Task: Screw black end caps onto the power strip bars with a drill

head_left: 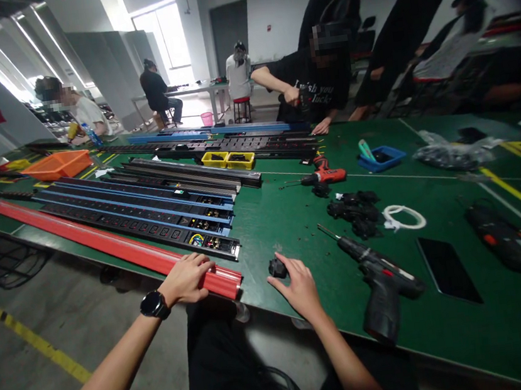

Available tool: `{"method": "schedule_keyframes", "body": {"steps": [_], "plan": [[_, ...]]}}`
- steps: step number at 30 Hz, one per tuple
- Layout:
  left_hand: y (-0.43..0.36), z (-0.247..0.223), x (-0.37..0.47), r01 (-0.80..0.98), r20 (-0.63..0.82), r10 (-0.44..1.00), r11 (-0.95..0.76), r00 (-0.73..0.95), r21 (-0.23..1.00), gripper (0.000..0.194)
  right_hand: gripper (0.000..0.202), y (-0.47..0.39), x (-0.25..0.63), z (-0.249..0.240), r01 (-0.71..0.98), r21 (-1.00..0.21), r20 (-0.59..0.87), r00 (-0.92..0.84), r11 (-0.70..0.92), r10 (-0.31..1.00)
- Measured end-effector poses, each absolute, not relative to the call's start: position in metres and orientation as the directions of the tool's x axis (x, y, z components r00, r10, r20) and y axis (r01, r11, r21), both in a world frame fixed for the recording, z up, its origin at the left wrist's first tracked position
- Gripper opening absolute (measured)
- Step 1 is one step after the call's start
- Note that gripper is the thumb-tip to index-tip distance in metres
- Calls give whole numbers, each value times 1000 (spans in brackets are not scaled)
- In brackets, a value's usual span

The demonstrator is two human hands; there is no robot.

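Observation:
My left hand (189,279), with a black watch on its wrist, is wrapped over the right end of a long red channel (104,238) along the table's front edge. To the right, my right hand (298,283) has thumb and fingers around a small black part (277,267) on the green table (254,221). Just behind the red channel lie several long black strips with blue edges; the nearest strip (165,232) shows coloured wires at its open right end. A black power drill (382,291) lies right of my right hand.
Farther back are a red drill (324,174), black parts (355,212), yellow trays (228,159), a blue tray (382,160) and an orange bin (58,164). A white cable coil (404,217) and dark tablet (449,268) lie right. A person in black works across the table.

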State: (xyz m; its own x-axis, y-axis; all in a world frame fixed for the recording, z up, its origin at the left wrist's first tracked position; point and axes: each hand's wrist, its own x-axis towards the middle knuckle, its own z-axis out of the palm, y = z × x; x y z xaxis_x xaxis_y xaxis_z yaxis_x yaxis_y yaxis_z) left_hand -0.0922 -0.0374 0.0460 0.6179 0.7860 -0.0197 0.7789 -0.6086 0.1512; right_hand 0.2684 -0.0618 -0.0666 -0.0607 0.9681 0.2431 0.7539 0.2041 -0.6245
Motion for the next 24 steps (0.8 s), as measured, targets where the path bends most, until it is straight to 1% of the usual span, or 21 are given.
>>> {"method": "schedule_keyframes", "body": {"steps": [3,10,15,20,24], "plan": [[-36,47,-90,782,-58,783,-611,620,122,54,65,-61,269,-67,760,-616,243,-66,207,968],[-22,55,-83,799,-157,783,-591,602,115,48,65,-61,269,-64,744,-637,233,-61,200,971],[-20,55,-82,788,-127,778,-600,615,141,48,64,-61,268,-62,731,-649,242,-64,211,968],[-17,52,-81,790,-134,779,-601,613,124,35,65,-60,269,-64,745,-633,250,-58,209,967],[-13,49,-81,780,-98,774,-615,625,116,28,67,-61,269,-63,740,-636,250,-72,220,966]]}}
